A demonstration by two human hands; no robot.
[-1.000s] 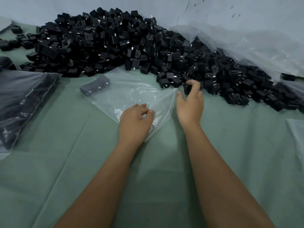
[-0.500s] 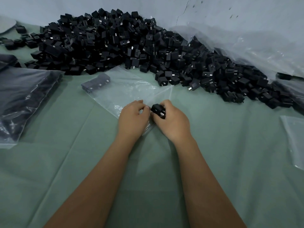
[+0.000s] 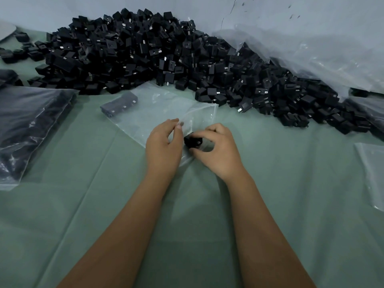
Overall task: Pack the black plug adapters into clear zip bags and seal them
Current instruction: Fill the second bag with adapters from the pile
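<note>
Plug adapter (image 3: 192,140) between right hand (image 3: 218,150) fingers (image 3: 204,133) at zip bag (image 3: 166,110) mouth.

Pale grey-green cloth-covered surface (image 3: 291,204), creased, with long folds running from near edge toward far side. Light blue-grey painted wall (image 3: 62,9) along far edge, marked by thin dark crack (image 3: 225,16) and few small dark specks (image 3: 292,16) toward upper right. Large crumpled sheet of clear plastic film (image 3: 311,50), draped against wall at right, lower edge on surface. Pale rounded object (image 3: 6,31) at far left edge, mostly cut off; kind not discernible.
</note>
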